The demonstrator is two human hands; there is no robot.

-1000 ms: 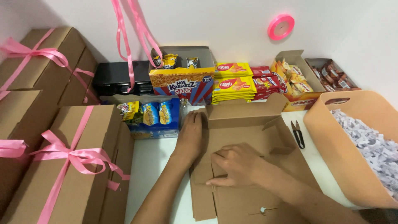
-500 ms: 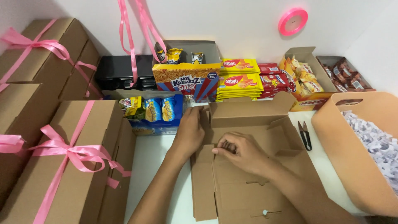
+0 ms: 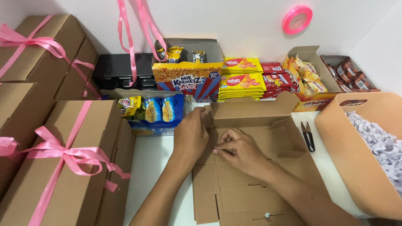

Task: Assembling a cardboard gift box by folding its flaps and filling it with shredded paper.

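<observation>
On the white desk [image 3: 155, 167] lies a flat brown cardboard box [image 3: 251, 167], half folded, with its back flap and right side flap already standing. The left hand [image 3: 190, 136] presses, fingers together and fairly flat, against the box's left side wall near the rear corner, while the right hand [image 3: 236, 150] rests on the inside floor of the box with the fingertips pinched narrow at a crease or tab; whether it grips a tab or only pushes on it cannot be told. To fold this corner well, it looks wise to keep the left palm steady as a backstop so the wall rises straight along its score line, and to let the right fingertips guide the tab snugly into the corner without crushing the thin card. Small black snips [image 3: 308, 137] lie just to the right of the box, and beyond them sits a peach bin [image 3: 351, 142] of shredded paper. Behind the box stand packets of snacks [image 3: 243, 79], and to the left are 2 or more closed boxes tied with pink ribbon [image 3: 58, 150].
</observation>
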